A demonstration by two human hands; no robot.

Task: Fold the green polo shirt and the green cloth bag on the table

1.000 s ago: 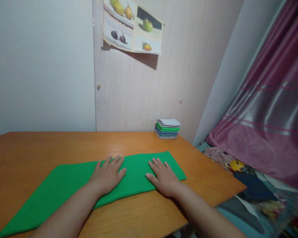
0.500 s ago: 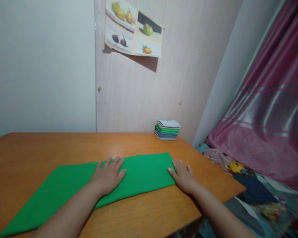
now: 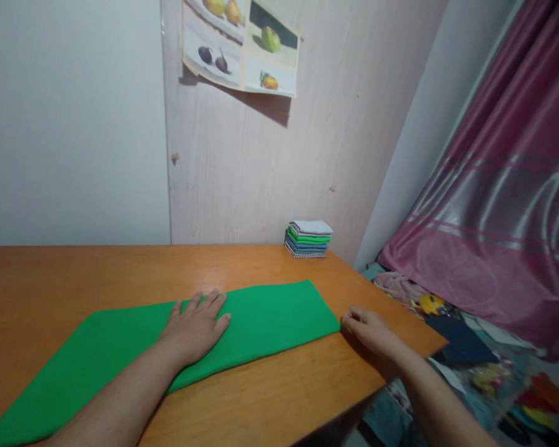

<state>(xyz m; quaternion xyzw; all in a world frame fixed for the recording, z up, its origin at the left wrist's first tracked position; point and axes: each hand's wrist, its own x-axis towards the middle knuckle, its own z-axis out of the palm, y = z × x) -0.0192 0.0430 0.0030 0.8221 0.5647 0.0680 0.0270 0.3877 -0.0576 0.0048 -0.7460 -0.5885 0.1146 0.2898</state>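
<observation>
A green cloth (image 3: pixel 279 320), folded into a long strip, lies across the wooden table. My left hand (image 3: pixel 193 326) rests flat on its middle with the fingers spread. At the cloth's near right corner, my right hand (image 3: pixel 366 326) is closed, with thumb and fingers pinched on that corner. The left forearm covers part of the cloth's near edge.
A stack of folded cloths (image 3: pixel 309 238) sits at the table's far right corner, by the wall. The wooden table (image 3: pixel 242 403) ends on the right above a floor strewn with fabrics. A pink curtain (image 3: pixel 484 236) hangs on the right, and a fruit poster (image 3: pixel 242 53) on the wall.
My right hand has gone from lying flat by the cloth's right edge to pinching its near right corner. The left hand stays flat on the cloth. The view has shifted slightly.
</observation>
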